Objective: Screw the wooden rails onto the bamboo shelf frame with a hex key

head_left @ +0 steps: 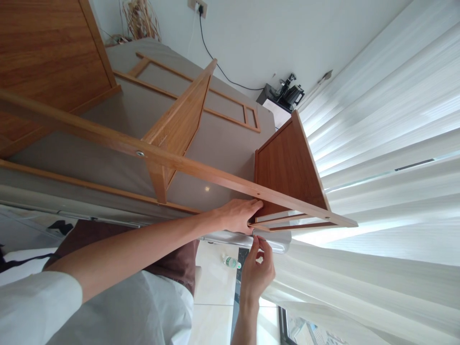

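Note:
A wooden shelf unit [179, 120] lies on its side on a grey table [223, 143]. My left hand [239, 215] reaches in from the lower left and grips the shelf's long front rail [215, 175] where it meets the end panel [287, 167]. Just below, my right hand [257, 273] comes up from the bottom edge. Its fingertips are pinched on a small metal piece [254, 235] at the underside of that joint; what the piece is cannot be told.
A screw head [140, 154] shows in the rail. White curtains [388, 143] fill the right side. A black device [287, 93] stands by the wall, with a cable [215, 57] to a socket. A plastic bottle [232, 262] lies on the tiled floor.

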A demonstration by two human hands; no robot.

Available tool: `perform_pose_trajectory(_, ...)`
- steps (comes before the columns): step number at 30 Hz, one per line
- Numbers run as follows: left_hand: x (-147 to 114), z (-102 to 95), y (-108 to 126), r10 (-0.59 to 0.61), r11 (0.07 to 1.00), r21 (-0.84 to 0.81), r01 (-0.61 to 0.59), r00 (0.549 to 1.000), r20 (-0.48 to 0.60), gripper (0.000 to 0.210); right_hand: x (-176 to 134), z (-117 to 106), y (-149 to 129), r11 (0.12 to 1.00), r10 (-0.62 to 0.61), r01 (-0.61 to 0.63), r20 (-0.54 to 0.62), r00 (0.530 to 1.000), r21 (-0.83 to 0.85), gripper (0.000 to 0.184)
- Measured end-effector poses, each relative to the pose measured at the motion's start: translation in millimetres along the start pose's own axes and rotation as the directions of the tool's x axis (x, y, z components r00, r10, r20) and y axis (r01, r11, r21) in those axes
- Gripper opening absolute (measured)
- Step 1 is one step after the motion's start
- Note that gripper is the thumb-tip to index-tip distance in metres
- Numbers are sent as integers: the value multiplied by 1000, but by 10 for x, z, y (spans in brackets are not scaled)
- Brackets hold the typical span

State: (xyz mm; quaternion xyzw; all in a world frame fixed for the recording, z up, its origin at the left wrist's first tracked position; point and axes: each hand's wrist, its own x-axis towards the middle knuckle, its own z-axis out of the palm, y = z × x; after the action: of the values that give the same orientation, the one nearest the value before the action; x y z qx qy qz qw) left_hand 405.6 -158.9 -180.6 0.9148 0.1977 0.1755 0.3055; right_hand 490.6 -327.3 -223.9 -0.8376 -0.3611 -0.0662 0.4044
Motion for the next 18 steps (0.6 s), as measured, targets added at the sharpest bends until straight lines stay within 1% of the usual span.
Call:
perform_pose_trajectory(2, -1, 4, -1, -2, 1000, 1, 2, 1000, 2, 52, 0, 27, 8, 998, -56, 55, -32, 998, -30, 40)
perform_pose_trajectory(5, -1, 6, -4, 4, 1000, 1, -4, 1000, 3, 47, 17, 49, 35, 990, -123, 118, -63, 990, -78, 36)
perform_pose_trajectory(7, -1, 2, -3, 8, 1000, 2, -8, 1000, 2, 46, 32, 46, 59, 976, -197, 189, -75, 978, -105, 34)
perform_pose_trajectory(10, -4, -13, 5, 3, 1000, 11, -3, 1000, 1, 50, 45, 31, 99, 925, -367, 360, -45, 929, -118, 30)
perform_pose_trajectory(12, -6, -22, 12, 0, 1000, 15, 0, 1000, 3, 49, 44, 27, 113, 893, -440, 436, -19, 898, -113, 28)
perform_pose_trajectory(13, -7, -24, 14, -1, 1000, 15, 1, 1000, 4, 48, 40, 29, 113, 890, -447, 443, -16, 894, -110, 28)
perform_pose_trajectory(14, -8, -24, 16, -1, 1000, 16, 1, 1000, 4, 48, 37, 31, 106, 898, -432, 428, -22, 901, -106, 28)
perform_pose_trajectory(15, -9, -23, 16, -1, 1000, 16, 1, 1000, 5, 48, 34, 34, 95, 915, -395, 390, -36, 918, -100, 29)
perform_pose_trajectory(16, -9, -20, 16, 0, 1000, 16, 0, 1000, 6, 49, 33, 34, 79, 940, -334, 328, -51, 941, -91, 30)
perform_pose_trajectory(18, -10, -13, 14, -1, 1000, 14, 1, 1000, 8, 50, 43, 27, 41, 987, -157, 154, -62, 986, -52, 33)
